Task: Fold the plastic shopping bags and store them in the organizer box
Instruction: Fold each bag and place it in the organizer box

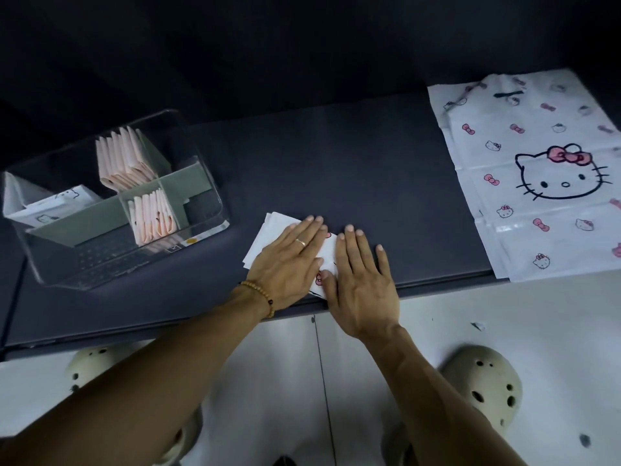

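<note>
A small folded white plastic bag [268, 235] with a pink cartoon print lies near the front edge of the dark table [336, 156]. My left hand [289, 264] presses flat on it with straight fingers. My right hand [363, 280] lies flat beside it, covering the bag's right part, thumb on the fold. A clear organizer box [208, 186] with grey dividers stands at the left. It holds folded pink bags [124, 159] at the back, more pink bags [154, 216] in front, and folded white printed bags [57, 203] in the left compartment.
A stack of unfolded white bags [537, 176] with a cartoon cat print lies spread flat at the table's right end, hanging over the front edge. Below the table edge are a pale floor and my two cream clogs [480, 385].
</note>
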{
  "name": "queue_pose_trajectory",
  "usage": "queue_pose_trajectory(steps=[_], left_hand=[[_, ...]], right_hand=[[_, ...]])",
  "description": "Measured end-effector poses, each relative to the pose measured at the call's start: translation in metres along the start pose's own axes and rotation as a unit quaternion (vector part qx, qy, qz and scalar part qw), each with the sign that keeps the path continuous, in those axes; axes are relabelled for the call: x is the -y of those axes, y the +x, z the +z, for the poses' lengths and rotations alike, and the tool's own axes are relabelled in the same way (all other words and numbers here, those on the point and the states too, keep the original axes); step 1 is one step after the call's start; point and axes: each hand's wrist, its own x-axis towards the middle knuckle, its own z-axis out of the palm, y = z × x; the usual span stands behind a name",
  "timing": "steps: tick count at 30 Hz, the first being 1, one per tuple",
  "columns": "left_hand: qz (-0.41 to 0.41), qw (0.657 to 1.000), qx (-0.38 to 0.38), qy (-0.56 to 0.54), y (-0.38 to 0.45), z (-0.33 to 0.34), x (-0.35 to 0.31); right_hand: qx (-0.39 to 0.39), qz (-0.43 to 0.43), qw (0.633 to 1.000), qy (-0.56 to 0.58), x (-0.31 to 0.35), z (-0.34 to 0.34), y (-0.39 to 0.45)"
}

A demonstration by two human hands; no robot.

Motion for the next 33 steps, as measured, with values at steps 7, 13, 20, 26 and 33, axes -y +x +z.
queue_pose_trajectory(steps=[7, 13, 20, 26, 33], left_hand=[[-0.157, 0.987, 0.029, -0.022, -0.007, 0.002, 0.017], [-0.108, 0.992, 0.047, -0.038, -0.016, 0.005, 0.049], [0.039, 0.989, 0.142, -0.012, -0.021, -0.026, 0.083], [-0.041, 0.999, 0.010, -0.012, -0.071, -0.044, 0.071], [-0.098, 0.989, 0.080, -0.077, -0.122, -0.031, 0.040]], right_hand=[[-0.002, -0.009, 1.000, 0.021, 0.000, -0.005, 0.000], [0.043, -0.055, 0.997, 0.042, -0.012, -0.014, -0.004], [0.014, -0.177, 0.984, 0.006, 0.004, -0.045, -0.004], [0.079, -0.197, 0.976, -0.054, 0.025, -0.030, -0.016], [-0.009, -0.189, 0.982, 0.018, 0.044, -0.025, -0.020]])
